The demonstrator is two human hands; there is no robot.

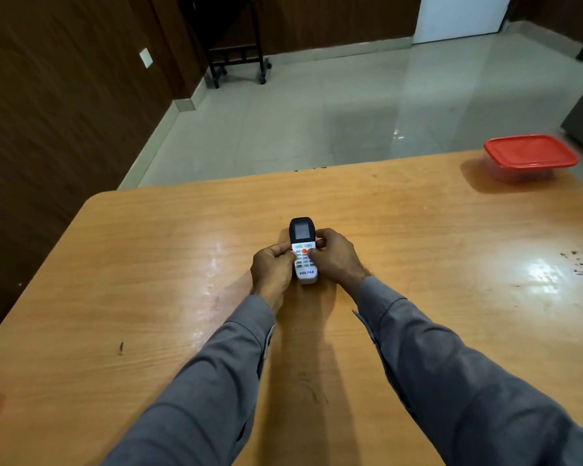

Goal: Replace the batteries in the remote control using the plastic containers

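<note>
I see the wooden table (pixel 148 264) filling most of my view, with a red-lidded plastic container (pixel 529 158) at its far right corner, well apart from the hands. At mid-table the white remote control (pixel 303 253) lies face up, buttons showing. My left hand (pixel 271 269) and right hand (pixel 337 258) both clasp its sides, thumbs on the keypad.

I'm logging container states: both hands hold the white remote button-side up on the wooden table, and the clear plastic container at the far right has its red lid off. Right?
Not quite. The head view shows the clear plastic container with its red lid on, covering it. The rest holds: left hand and right hand hold the white remote button-side up on the wooden table.
</note>
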